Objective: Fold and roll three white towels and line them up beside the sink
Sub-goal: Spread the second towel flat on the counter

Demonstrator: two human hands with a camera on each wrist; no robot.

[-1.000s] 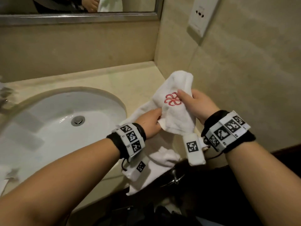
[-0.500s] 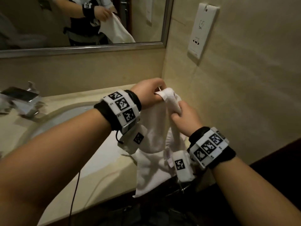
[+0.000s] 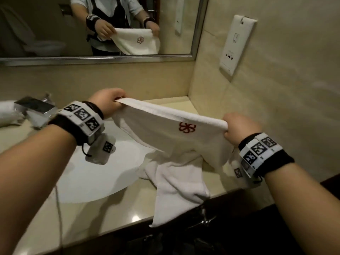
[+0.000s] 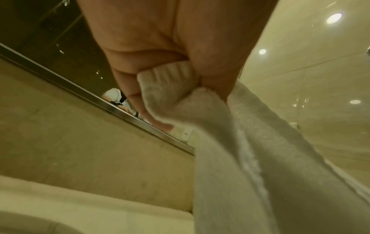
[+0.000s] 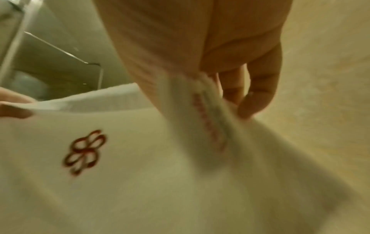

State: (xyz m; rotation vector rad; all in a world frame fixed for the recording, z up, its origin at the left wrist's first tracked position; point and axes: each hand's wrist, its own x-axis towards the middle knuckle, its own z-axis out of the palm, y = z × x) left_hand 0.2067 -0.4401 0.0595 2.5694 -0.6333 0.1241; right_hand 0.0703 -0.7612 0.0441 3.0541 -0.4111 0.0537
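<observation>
The right wrist view is blurring, hiding fine detail. The left hand [image 3: 105,102] and right hand [image 3: 239,128] are each pinching a top corner of a white towel [image 3: 165,133], stretching it between them above the counter [image 3: 114,216], right of the sink [image 3: 95,179].

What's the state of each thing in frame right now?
held towel: unrolled, stretched in the air between both hands by its top edge, red emblem facing the camera
left hand: grips the towel's left corner
right hand: grips the towel's right corner
second towel: crumpled on the counter, one end hanging over the front edge
sink: looks empty and dry
</observation>
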